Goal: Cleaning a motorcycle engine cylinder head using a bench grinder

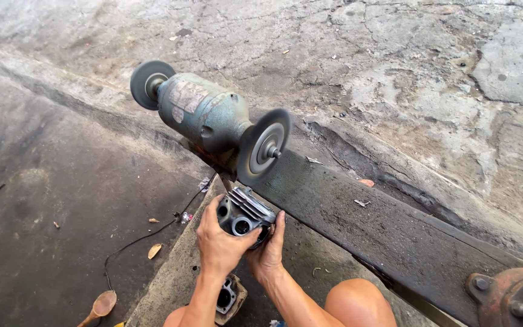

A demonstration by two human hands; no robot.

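Workshop yard — bench grinder (213,118), concrete.

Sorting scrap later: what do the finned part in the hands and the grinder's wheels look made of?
Finned part: likely cast aluminium, going by its dull grey metal and moulded fins. Grinder wheels: seemingly abrasive stone, being matte, dark grey and grainy, with shiny metal centre washers.

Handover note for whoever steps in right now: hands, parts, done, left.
Left hand: wrapped around the near side of the finned metal engine part, thumb over its port.
Right hand: cupped under and behind the same part, fingers up its right side.
Part sits just below the right wheel of the green bench grinder; contact with the wheel cannot be told.
A second, similar metal part lies on the ground below the wrists.
Grinder cord trails left across the concrete.
Done: part picked up and brought to the wheel.
Left: grinding itself; how much is ground is hidden.
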